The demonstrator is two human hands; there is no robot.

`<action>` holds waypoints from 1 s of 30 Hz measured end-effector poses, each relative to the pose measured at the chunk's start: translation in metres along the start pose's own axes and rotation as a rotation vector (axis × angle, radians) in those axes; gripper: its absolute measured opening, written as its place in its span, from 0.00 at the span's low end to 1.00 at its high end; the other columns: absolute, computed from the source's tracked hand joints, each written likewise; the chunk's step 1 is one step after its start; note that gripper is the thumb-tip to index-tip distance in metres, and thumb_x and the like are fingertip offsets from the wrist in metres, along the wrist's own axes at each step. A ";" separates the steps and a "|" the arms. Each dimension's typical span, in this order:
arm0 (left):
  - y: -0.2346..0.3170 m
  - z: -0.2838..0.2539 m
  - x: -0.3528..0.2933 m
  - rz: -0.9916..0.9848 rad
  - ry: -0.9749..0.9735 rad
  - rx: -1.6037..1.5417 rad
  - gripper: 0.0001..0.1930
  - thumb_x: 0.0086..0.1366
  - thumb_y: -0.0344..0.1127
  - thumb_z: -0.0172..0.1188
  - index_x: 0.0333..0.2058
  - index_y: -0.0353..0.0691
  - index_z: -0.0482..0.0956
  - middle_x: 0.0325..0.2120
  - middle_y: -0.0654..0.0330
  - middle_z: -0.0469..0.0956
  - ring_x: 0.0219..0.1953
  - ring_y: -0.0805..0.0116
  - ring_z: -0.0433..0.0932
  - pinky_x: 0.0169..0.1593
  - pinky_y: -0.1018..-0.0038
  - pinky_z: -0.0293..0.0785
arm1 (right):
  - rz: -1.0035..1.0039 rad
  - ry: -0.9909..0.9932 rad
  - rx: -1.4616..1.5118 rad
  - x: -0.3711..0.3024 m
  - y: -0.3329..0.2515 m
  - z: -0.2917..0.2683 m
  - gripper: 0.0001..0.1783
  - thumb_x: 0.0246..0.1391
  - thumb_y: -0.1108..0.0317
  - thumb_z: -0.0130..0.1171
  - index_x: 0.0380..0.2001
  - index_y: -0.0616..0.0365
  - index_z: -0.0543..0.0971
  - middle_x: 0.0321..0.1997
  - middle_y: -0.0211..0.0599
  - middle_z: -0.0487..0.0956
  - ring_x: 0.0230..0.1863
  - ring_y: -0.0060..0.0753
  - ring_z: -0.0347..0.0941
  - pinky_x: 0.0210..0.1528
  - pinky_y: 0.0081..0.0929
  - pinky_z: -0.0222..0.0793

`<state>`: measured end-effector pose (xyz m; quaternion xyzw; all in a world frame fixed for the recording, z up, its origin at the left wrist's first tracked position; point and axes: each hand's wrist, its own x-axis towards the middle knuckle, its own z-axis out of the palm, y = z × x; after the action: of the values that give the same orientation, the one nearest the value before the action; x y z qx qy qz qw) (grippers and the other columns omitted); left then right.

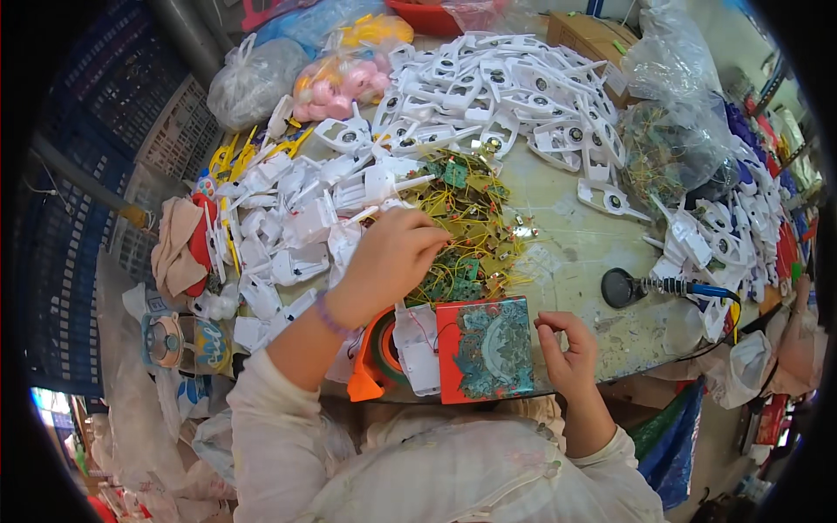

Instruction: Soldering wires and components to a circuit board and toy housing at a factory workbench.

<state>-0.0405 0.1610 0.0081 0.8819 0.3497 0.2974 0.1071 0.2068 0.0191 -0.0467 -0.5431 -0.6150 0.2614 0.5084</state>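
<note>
My left hand (388, 257) reaches over the near left edge of a heap of small green circuit boards with yellow wires (471, 218). Its thumb and fingertips are pinched together; whatever sits between them is too small to make out. Below it, a white plastic housing (417, 353) with thin red and dark wires lies against a red block with a worn teal top (495, 349). My right hand (571, 353) hovers just right of that block, fingers curled and thumb against the forefinger. I cannot see what they hold, if anything.
White plastic casings (506, 83) pile up at the back, and more white parts (296, 222) lie at the left. A soldering iron in a coiled holder (667, 286) stands at the right. An orange ring-shaped object (370, 357) lies near the front edge. Bags (253, 83) crowd the back left.
</note>
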 end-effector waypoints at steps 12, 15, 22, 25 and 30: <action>-0.020 0.052 0.039 0.249 -0.117 0.288 0.07 0.46 0.33 0.64 0.27 0.44 0.78 0.29 0.65 0.70 0.37 0.64 0.69 0.40 0.67 0.64 | 0.035 0.078 -0.047 -0.012 0.012 -0.019 0.07 0.49 0.77 0.57 0.35 0.62 0.77 0.31 0.38 0.78 0.31 0.29 0.74 0.35 0.22 0.68; -0.018 0.051 0.039 0.249 -0.102 0.254 0.07 0.46 0.33 0.64 0.25 0.43 0.76 0.30 0.65 0.71 0.38 0.64 0.69 0.40 0.67 0.64 | 0.029 0.067 -0.048 -0.009 0.010 -0.017 0.07 0.49 0.77 0.57 0.34 0.62 0.77 0.31 0.38 0.78 0.31 0.30 0.74 0.35 0.22 0.68; -0.026 0.028 0.046 0.126 -0.149 -0.010 0.08 0.48 0.34 0.63 0.25 0.39 0.74 0.24 0.61 0.71 0.32 0.60 0.71 0.36 0.65 0.67 | -0.031 0.065 -0.025 0.004 0.004 -0.012 0.07 0.48 0.78 0.57 0.34 0.62 0.77 0.30 0.38 0.78 0.30 0.30 0.73 0.34 0.22 0.68; -0.024 0.007 0.039 -0.477 -0.076 -0.396 0.09 0.56 0.34 0.61 0.29 0.34 0.74 0.24 0.59 0.75 0.25 0.68 0.72 0.31 0.74 0.68 | -0.042 0.086 -0.028 0.004 0.007 -0.014 0.07 0.48 0.79 0.57 0.33 0.62 0.77 0.30 0.38 0.78 0.30 0.30 0.73 0.33 0.22 0.68; -0.025 -0.004 0.026 -0.675 0.099 -0.626 0.08 0.61 0.34 0.57 0.34 0.35 0.73 0.25 0.62 0.75 0.26 0.74 0.73 0.31 0.80 0.70 | -0.056 0.079 -0.014 0.009 0.003 -0.009 0.07 0.48 0.79 0.57 0.33 0.62 0.77 0.29 0.38 0.78 0.29 0.29 0.73 0.33 0.22 0.68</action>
<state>-0.0419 0.1966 0.0128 0.6287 0.5152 0.3790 0.4423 0.2172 0.0265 -0.0426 -0.5393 -0.6112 0.2209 0.5356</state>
